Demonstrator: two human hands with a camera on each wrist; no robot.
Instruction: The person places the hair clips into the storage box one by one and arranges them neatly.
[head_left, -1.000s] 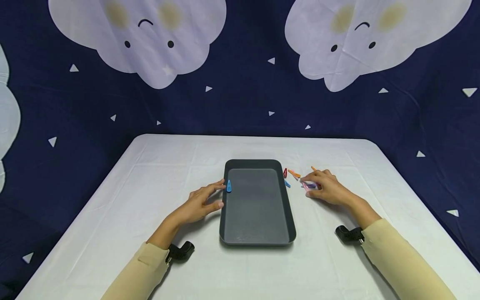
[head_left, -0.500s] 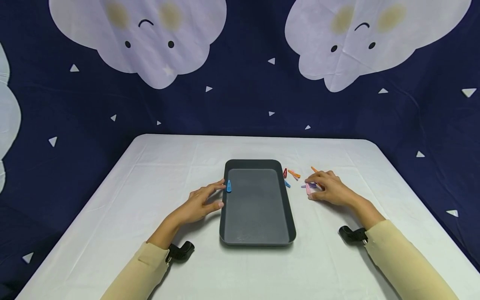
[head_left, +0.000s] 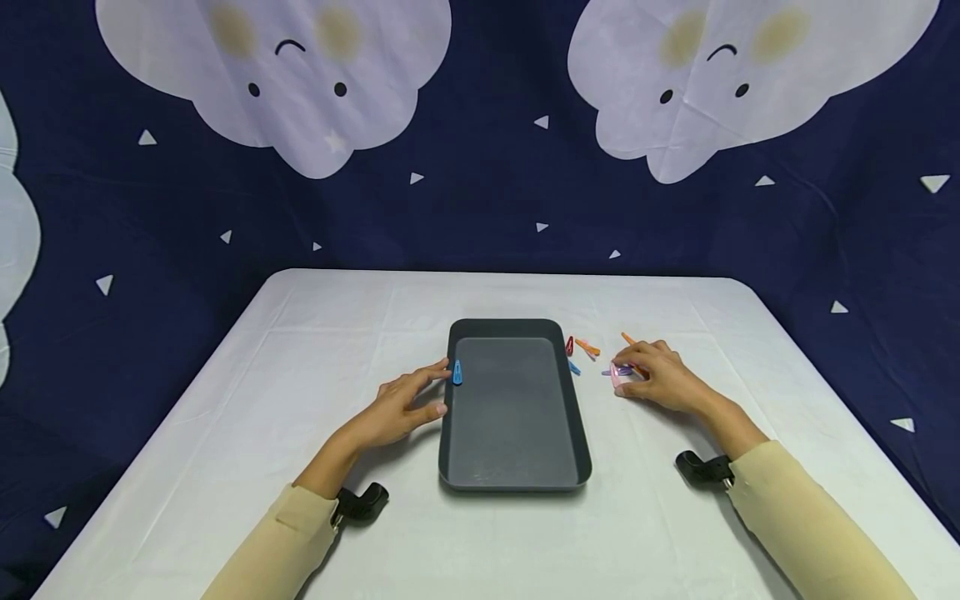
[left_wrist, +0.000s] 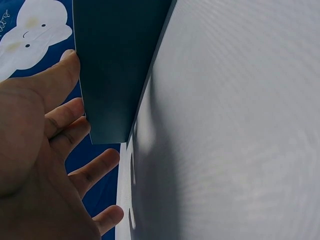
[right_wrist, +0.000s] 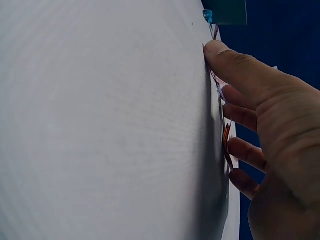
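My left hand rests its fingertips and thumb against the left wall of a dark grey baking tray, its fingers spread and loosely bent. A blue snap hair clip lies at the tray's left side, by those fingertips. Right of the tray, my right hand pinches a pink hair clip between thumb and fingers, low over the cloth. Purple clips lie just behind it, partly hidden by the fingers. An orange clip sticks out beyond the knuckles; in the right wrist view an orange clip lies below the fingers.
Along the tray's right wall lie a red clip, another orange clip and a second blue clip. A white cloth covers the table. Behind it hangs a navy curtain with clouds.
My right hand has drawn slightly right, away from the tray, and the pink clip has shifted and turned with it. The left hand and tray stay in place.
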